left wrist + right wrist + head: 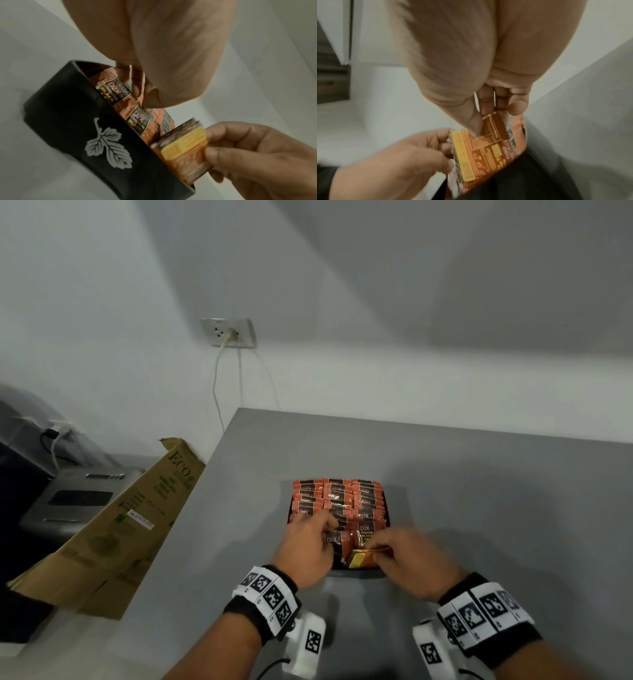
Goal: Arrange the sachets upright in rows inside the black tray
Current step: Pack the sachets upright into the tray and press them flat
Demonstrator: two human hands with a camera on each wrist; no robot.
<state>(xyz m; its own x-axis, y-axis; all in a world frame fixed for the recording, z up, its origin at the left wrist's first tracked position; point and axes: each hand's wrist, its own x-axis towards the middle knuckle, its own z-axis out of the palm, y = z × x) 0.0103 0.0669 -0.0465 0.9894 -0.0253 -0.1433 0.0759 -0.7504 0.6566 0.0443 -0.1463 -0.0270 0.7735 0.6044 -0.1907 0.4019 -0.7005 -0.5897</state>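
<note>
Right hand (409, 559): pinching small sachet stack (359, 558), lowering upright.
Left hand (310, 546): fingers curled on standing sachets (337, 501), holding gap.
Black tray (68, 121): seating stack at near wall, edges squared.

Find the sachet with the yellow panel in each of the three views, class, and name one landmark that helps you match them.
Head: sachet with the yellow panel, lower centre, at the black tray's near end.
Left wrist: lower right, pinched by the right hand.
Right wrist: lower centre.
Shared landmark: the black tray.
</note>
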